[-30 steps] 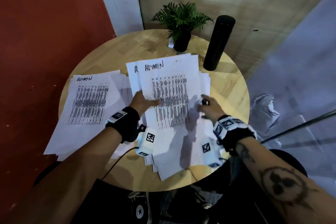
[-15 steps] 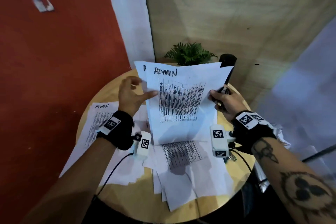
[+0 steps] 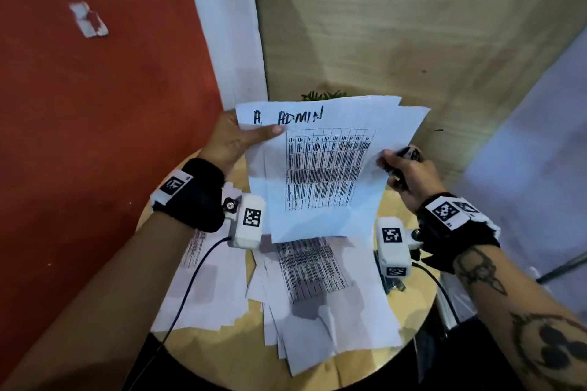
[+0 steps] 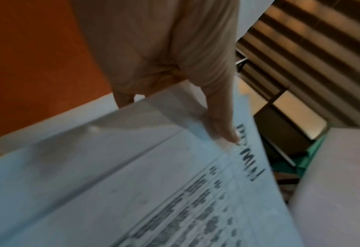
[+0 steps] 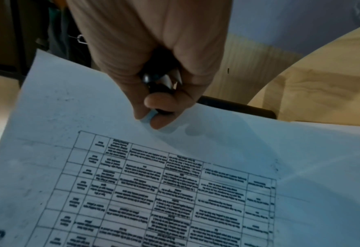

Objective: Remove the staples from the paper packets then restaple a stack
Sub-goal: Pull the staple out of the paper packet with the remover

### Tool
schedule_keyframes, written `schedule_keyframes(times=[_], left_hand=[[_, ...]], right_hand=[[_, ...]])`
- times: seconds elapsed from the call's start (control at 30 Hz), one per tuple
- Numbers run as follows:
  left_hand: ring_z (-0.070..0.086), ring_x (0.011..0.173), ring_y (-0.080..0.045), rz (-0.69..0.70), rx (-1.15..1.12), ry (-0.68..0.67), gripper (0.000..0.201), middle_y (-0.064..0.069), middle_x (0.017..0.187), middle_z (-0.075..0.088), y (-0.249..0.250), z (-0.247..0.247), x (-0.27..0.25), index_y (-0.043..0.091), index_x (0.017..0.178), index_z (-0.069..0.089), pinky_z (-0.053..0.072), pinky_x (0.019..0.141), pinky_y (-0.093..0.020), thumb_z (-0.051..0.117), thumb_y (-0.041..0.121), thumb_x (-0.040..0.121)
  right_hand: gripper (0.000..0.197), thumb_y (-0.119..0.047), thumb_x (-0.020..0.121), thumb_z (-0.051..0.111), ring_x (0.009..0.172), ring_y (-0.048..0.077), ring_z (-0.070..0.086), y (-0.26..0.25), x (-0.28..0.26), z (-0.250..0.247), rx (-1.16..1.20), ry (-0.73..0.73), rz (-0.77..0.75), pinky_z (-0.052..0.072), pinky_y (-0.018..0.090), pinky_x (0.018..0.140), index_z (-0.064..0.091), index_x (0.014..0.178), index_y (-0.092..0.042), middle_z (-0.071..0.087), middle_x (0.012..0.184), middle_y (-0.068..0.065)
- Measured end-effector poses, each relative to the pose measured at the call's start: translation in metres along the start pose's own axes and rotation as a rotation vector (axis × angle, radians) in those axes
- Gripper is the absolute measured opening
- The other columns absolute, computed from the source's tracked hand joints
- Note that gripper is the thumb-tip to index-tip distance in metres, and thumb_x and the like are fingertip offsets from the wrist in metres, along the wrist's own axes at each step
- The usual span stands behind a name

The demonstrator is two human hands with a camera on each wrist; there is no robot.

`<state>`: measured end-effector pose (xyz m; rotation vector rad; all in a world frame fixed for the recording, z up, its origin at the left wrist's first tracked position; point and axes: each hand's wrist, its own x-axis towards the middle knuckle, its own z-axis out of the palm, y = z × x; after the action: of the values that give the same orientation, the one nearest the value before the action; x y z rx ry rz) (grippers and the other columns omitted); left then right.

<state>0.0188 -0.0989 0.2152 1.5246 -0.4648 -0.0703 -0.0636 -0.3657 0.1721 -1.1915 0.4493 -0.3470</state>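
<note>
A paper stack (image 3: 330, 168), its top sheet headed "ADMIN" over a printed table, is held nearly upright above the round table. My left hand (image 3: 241, 140) grips its upper left corner, thumb (image 4: 217, 120) lying across the front sheet (image 4: 132, 183). My right hand (image 3: 401, 171) pinches the right edge of the stack (image 5: 174, 183) between thumb and fingers. The same hand (image 5: 153, 58) keeps a small black and silver tool (image 5: 160, 80) curled in its palm; the tool's tip (image 3: 408, 154) pokes out above the knuckles. No staple is visible.
Loose printed sheets (image 3: 305, 270) lie fanned on the wooden table (image 3: 416, 320) under the stack, with another pile (image 3: 203, 289) to the left. A plant's tips (image 3: 324, 94) show over the stack. A dark cylinder (image 5: 238, 108) stands behind it. A red wall rises at left.
The stack has been lifted off the table by both hands and tipped up to face me. The left hand moved from its lower left side to its upper corner.
</note>
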Motion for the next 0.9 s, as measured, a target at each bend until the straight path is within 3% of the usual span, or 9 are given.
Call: schedule_keyframes(times=[0.1,0.23,0.37,0.43,0.6,0.67,0.73,0.8,0.9], left_hand=[[0.068,0.089,-0.018,0.055,-0.001,0.033,0.039,-0.006,0.094,0.073,0.025,0.008,-0.004,0.001,0.095,0.070,0.053,0.089,-0.035,0.083,0.022,0.065],[0.068,0.083,-0.008,0.129,-0.005,0.049,0.027,0.006,0.084,0.074,0.046,0.019,-0.014,-0.006,0.100,0.065,0.053,0.084,-0.027,0.074,0.005,0.076],[0.065,0.083,-0.014,0.209,0.036,0.043,0.018,0.003,0.084,0.071,0.059,0.017,-0.021,0.004,0.094,0.065,0.051,0.086,-0.031,0.072,0.005,0.077],[0.062,0.077,-0.011,0.236,0.040,0.051,0.018,0.009,0.077,0.068,0.065,0.014,-0.022,0.014,0.086,0.059,0.051,0.081,-0.027,0.071,0.004,0.078],[0.059,0.068,-0.002,0.236,0.083,0.061,0.024,0.016,0.068,0.063,0.075,0.015,-0.023,0.016,0.084,0.050,0.050,0.069,-0.017,0.061,-0.005,0.085],[0.057,0.070,-0.017,0.222,0.046,0.057,0.019,0.006,0.069,0.061,0.077,0.016,-0.026,0.014,0.084,0.051,0.048,0.069,-0.025,0.063,-0.001,0.084],[0.050,0.073,-0.025,0.185,-0.024,0.018,0.021,-0.009,0.074,0.055,0.079,0.018,-0.030,0.011,0.090,0.054,0.041,0.070,-0.036,0.072,0.012,0.079],[0.060,0.072,-0.023,0.157,-0.079,-0.011,0.031,-0.009,0.074,0.063,0.083,0.022,-0.034,0.007,0.095,0.054,0.050,0.071,-0.034,0.075,0.013,0.073],[0.066,0.067,-0.008,0.143,-0.151,-0.054,0.031,0.004,0.071,0.067,0.090,0.029,-0.039,0.007,0.091,0.051,0.052,0.061,-0.020,0.069,0.004,0.066]], right_hand=[[0.027,-0.001,0.089,0.057,0.047,0.000,0.059,-0.007,-0.005,0.006,-0.023,-0.019,-0.036,0.030,0.010,0.037,0.045,0.070,-0.017,0.064,0.050,-0.006],[0.017,-0.015,0.095,0.051,0.051,0.000,0.061,-0.011,-0.010,0.010,-0.047,0.115,-0.063,0.043,0.014,0.042,0.048,0.080,-0.021,0.060,0.064,-0.006],[0.022,-0.022,0.097,0.047,0.053,0.003,0.053,-0.040,-0.027,0.016,0.020,0.355,-0.378,0.040,0.015,0.039,0.042,0.076,-0.024,0.052,0.070,-0.003],[0.023,-0.032,0.089,0.055,0.057,0.007,0.049,-0.057,-0.044,0.025,-0.069,0.353,-0.533,0.040,0.019,0.048,0.042,0.072,-0.025,0.050,0.067,-0.004],[0.034,-0.011,0.061,0.057,0.075,0.007,0.045,-0.075,-0.076,0.062,-0.199,-0.094,-0.598,0.041,0.023,0.069,0.036,0.083,-0.025,0.044,0.086,-0.002],[0.039,-0.009,0.063,0.057,0.093,0.016,0.044,-0.078,-0.088,0.078,-0.369,-0.236,-0.654,0.045,0.028,0.080,0.036,0.090,-0.028,0.041,0.104,0.006],[0.043,0.001,0.071,0.059,0.098,0.016,0.043,-0.078,-0.097,0.091,-0.520,-0.345,-0.753,0.047,0.021,0.082,0.037,0.099,-0.024,0.035,0.109,0.002],[0.043,0.008,0.076,0.058,0.095,0.005,0.043,-0.077,-0.101,0.100,-0.607,-0.420,-0.850,0.043,0.013,0.087,0.040,0.106,-0.015,0.029,0.104,-0.011],[0.040,0.005,0.078,0.059,0.094,-0.005,0.043,-0.075,-0.106,0.105,-0.588,-0.505,-0.921,0.040,0.007,0.086,0.044,0.112,-0.010,0.030,0.104,-0.012]])
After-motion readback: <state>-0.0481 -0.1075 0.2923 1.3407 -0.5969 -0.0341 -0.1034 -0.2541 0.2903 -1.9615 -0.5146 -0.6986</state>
